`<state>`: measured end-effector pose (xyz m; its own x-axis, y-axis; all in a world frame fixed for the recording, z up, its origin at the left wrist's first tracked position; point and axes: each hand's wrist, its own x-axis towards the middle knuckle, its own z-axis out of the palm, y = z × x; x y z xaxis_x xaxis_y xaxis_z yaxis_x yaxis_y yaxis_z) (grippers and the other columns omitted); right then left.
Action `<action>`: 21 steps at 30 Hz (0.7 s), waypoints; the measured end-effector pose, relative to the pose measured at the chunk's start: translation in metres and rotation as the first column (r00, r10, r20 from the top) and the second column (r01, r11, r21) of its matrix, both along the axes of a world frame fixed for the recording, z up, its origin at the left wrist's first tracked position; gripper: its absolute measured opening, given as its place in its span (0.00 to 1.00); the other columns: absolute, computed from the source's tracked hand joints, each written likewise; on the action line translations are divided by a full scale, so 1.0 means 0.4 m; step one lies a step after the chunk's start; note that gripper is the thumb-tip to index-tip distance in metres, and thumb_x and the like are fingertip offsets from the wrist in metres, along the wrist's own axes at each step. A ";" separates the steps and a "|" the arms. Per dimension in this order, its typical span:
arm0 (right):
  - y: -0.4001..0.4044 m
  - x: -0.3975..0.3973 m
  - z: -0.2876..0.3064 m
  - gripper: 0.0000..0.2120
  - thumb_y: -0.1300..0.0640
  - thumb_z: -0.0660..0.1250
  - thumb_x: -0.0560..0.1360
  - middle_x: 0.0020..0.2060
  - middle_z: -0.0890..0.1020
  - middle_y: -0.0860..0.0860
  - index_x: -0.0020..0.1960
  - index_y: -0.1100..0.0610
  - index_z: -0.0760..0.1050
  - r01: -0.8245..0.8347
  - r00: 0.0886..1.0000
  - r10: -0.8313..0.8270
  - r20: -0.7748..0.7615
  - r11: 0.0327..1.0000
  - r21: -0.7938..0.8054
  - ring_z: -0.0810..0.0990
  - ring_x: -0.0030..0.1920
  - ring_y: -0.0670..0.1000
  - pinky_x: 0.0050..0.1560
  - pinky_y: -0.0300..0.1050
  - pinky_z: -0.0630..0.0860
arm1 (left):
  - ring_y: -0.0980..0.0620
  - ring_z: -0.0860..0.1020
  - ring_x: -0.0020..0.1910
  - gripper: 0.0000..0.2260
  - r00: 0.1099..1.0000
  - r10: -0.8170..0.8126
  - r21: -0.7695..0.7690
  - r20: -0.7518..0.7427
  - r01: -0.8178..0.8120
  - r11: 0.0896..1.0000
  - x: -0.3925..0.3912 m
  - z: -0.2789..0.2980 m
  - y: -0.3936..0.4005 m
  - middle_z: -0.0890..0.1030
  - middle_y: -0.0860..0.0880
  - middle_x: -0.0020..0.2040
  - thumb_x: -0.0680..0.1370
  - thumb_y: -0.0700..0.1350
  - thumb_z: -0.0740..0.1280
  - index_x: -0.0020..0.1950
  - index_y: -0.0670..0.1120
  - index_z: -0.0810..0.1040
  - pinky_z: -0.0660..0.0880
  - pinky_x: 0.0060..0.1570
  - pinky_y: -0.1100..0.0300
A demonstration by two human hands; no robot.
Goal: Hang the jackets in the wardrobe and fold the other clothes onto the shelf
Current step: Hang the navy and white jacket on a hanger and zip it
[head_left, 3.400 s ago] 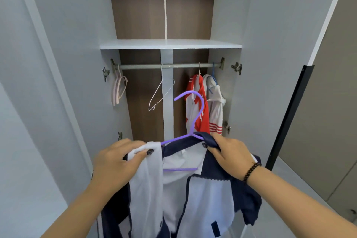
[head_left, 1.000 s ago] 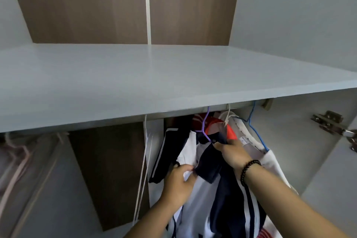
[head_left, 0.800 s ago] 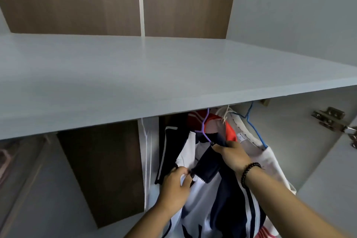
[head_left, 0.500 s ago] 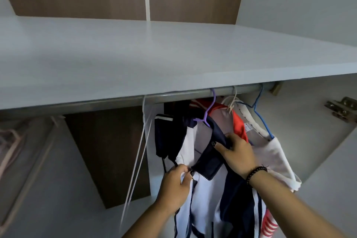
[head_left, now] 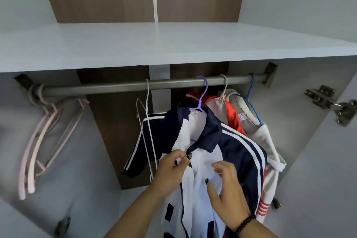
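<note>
A navy and white jacket [head_left: 235,141] hangs on a purple hanger [head_left: 202,94] hooked over the grey rail [head_left: 108,89]. My left hand [head_left: 170,170] pinches the jacket's front edge just under the collar. My right hand [head_left: 228,189] hovers at the white front panel with fingers spread, holding nothing. Behind it on the rail hang a red and white jacket [head_left: 231,114] and a white jacket [head_left: 270,141] on a blue hanger [head_left: 251,102].
An empty white hanger [head_left: 146,121] hangs left of the navy jacket. Pink hangers [head_left: 44,131] bunch at the rail's left end. A bare white shelf [head_left: 154,44] runs above the rail. A door hinge [head_left: 332,102] sticks out at the right.
The purple hanger now hangs on the rail with the jacket. My right hand let go of the collar and dropped to the front panel. The view pulled back and down.
</note>
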<state>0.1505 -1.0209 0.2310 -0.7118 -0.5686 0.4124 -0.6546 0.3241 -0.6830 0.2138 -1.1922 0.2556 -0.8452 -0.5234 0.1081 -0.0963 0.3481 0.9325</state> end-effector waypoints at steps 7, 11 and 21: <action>-0.017 0.036 0.006 0.10 0.47 0.69 0.74 0.41 0.74 0.37 0.49 0.40 0.67 -0.185 0.926 0.155 0.343 0.981 0.054 0.73 0.38 0.39 0.38 0.30 0.70 | 0.65 0.70 0.29 0.14 0.997 -0.076 -0.124 -0.001 0.075 0.989 0.064 0.092 0.079 0.75 0.62 0.30 0.79 0.38 0.65 0.35 0.51 0.76 0.66 0.35 0.72; -0.011 0.024 0.038 0.24 0.56 0.70 0.75 0.24 0.61 0.41 0.29 0.51 0.57 -0.256 0.871 0.261 0.416 0.964 -0.070 0.59 0.29 0.41 0.31 0.35 0.61 | 0.58 0.72 0.35 0.09 1.000 0.000 -0.201 -0.014 -0.003 0.980 0.103 0.119 0.095 0.81 0.51 0.39 0.80 0.42 0.66 0.42 0.46 0.82 0.69 0.38 0.67; 0.047 0.016 0.165 0.20 0.56 0.64 0.78 0.29 0.67 0.55 0.34 0.68 0.64 -0.319 0.816 0.406 0.412 0.910 -0.265 0.66 0.33 0.49 0.35 0.47 0.69 | 0.71 0.74 0.36 0.08 0.996 0.031 -0.272 0.083 -0.007 0.962 0.154 0.098 0.141 0.80 0.61 0.44 0.78 0.44 0.69 0.55 0.50 0.84 0.67 0.39 0.75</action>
<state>0.1570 -1.0021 0.2969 -0.5982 -0.7713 0.2173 -0.3081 -0.0290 -0.9509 0.2756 -1.1358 0.2947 -0.8476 -0.5005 0.1761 -0.1804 0.5839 0.7915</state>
